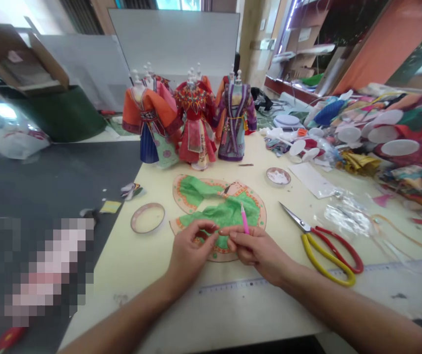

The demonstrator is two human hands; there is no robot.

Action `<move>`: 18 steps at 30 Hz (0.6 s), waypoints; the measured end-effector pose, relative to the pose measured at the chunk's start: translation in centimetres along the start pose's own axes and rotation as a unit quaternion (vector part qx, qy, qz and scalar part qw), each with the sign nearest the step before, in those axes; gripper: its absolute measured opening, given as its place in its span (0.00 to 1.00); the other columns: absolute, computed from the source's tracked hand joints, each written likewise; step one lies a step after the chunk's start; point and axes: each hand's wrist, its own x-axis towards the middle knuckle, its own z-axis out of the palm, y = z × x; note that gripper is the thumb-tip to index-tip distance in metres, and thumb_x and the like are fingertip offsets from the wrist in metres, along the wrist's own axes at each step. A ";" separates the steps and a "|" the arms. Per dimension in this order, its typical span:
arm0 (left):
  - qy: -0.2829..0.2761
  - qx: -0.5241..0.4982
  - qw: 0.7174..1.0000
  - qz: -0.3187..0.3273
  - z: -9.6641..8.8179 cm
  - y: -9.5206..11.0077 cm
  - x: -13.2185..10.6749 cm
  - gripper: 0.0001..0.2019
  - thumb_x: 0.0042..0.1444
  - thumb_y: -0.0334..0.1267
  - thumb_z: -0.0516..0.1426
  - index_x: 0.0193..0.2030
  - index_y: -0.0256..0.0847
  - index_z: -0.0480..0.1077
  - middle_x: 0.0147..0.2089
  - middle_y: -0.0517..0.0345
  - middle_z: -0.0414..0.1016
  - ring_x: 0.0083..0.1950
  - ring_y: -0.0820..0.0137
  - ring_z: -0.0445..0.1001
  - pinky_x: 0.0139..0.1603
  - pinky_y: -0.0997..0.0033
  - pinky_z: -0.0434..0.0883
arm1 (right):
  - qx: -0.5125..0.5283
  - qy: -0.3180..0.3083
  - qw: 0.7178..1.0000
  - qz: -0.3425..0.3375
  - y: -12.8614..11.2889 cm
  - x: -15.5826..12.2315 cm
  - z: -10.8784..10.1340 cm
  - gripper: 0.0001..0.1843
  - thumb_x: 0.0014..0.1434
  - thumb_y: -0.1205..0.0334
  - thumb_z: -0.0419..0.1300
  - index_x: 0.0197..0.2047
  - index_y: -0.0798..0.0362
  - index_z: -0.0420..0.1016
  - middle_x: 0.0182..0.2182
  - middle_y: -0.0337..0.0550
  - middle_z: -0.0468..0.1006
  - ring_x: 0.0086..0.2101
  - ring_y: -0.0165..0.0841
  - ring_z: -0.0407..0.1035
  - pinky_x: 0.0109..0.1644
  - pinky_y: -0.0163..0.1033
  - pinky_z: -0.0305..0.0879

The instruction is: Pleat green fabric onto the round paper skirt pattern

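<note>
You are gripping the pink pen-shaped tool [245, 221] in your right hand [257, 247], probably for leaving the fingertips free, while your left hand [192, 247] is hovering nearly closed, contents unclear, over the curved green-and-peach fabric [214, 215] lying on the cream desk [130, 275].

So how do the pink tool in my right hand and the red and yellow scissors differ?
The pink tool is held in your right hand, while the scissors lie on the table. The pink tool is slim and straight; the scissors are larger, with two looped handles. The pink tool has a pink barrel, the scissors one red and one yellow handle. Both have narrow tips.
</note>
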 end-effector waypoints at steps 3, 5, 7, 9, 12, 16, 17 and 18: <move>-0.001 0.007 0.999 0.044 0.0 -0.2 0.0 0.05 0.51 0.33 0.57 0.36 0.40 0.70 0.35 0.57 0.75 0.34 0.71 0.73 0.37 0.71 0.71 | 0.009 -0.015 1.000 0.011 0.3 0.2 -0.2 0.12 0.53 0.62 0.58 0.40 0.57 0.74 0.20 0.32 0.66 0.13 0.17 0.43 0.18 0.32 0.33; -0.006 0.012 0.998 0.057 -0.1 -0.2 0.0 0.05 0.51 0.32 0.57 0.36 0.41 0.70 0.35 0.57 0.75 0.35 0.71 0.73 0.37 0.71 0.70 | 0.014 -0.024 0.999 0.018 0.4 0.2 -0.2 0.12 0.53 0.62 0.58 0.41 0.57 0.74 0.20 0.32 0.66 0.13 0.17 0.42 0.18 0.32 0.32; -0.011 0.017 0.998 0.056 -0.2 -0.2 -0.1 0.04 0.52 0.32 0.57 0.36 0.41 0.70 0.34 0.57 0.74 0.35 0.70 0.73 0.38 0.71 0.70 | 0.016 -0.034 0.999 0.023 0.5 0.3 -0.3 0.12 0.54 0.63 0.58 0.42 0.56 0.73 0.20 0.32 0.66 0.13 0.17 0.42 0.18 0.32 0.32; -0.015 0.022 0.998 0.061 -0.3 -0.2 -0.1 0.04 0.52 0.32 0.57 0.36 0.41 0.70 0.34 0.57 0.74 0.35 0.70 0.73 0.38 0.70 0.70 | 0.021 -0.042 0.999 0.027 0.6 0.3 -0.4 0.12 0.54 0.63 0.57 0.41 0.56 0.73 0.20 0.32 0.65 0.13 0.17 0.42 0.18 0.32 0.32; -0.017 0.035 0.995 0.088 -0.3 -0.4 -0.2 0.04 0.52 0.31 0.56 0.36 0.41 0.70 0.34 0.57 0.73 0.33 0.70 0.72 0.37 0.71 0.69 | 0.033 -0.050 0.997 0.041 0.7 0.2 -0.5 0.10 0.54 0.64 0.57 0.40 0.56 0.72 0.20 0.32 0.65 0.13 0.17 0.41 0.18 0.32 0.32; -0.024 0.053 0.991 0.117 -0.3 -0.5 -0.1 0.04 0.53 0.30 0.56 0.35 0.41 0.70 0.34 0.57 0.72 0.34 0.71 0.71 0.36 0.72 0.68 | 0.049 -0.069 0.995 0.055 0.8 0.0 -0.6 0.11 0.54 0.65 0.56 0.42 0.57 0.72 0.20 0.32 0.66 0.13 0.16 0.41 0.18 0.31 0.31; -0.023 0.058 0.991 0.120 -0.3 -0.5 -0.1 0.04 0.53 0.30 0.56 0.35 0.41 0.70 0.34 0.57 0.72 0.34 0.71 0.71 0.37 0.72 0.68 | 0.053 -0.075 0.994 0.057 0.8 0.0 -0.7 0.12 0.54 0.65 0.56 0.42 0.57 0.72 0.20 0.32 0.65 0.13 0.16 0.41 0.18 0.31 0.31; -0.020 0.063 0.990 0.123 -0.3 -0.5 -0.1 0.04 0.52 0.30 0.56 0.35 0.41 0.70 0.33 0.57 0.72 0.34 0.70 0.71 0.37 0.72 0.68 | 0.058 -0.081 0.993 0.060 0.8 0.0 -0.7 0.12 0.54 0.66 0.56 0.43 0.57 0.72 0.20 0.32 0.65 0.13 0.16 0.40 0.18 0.31 0.31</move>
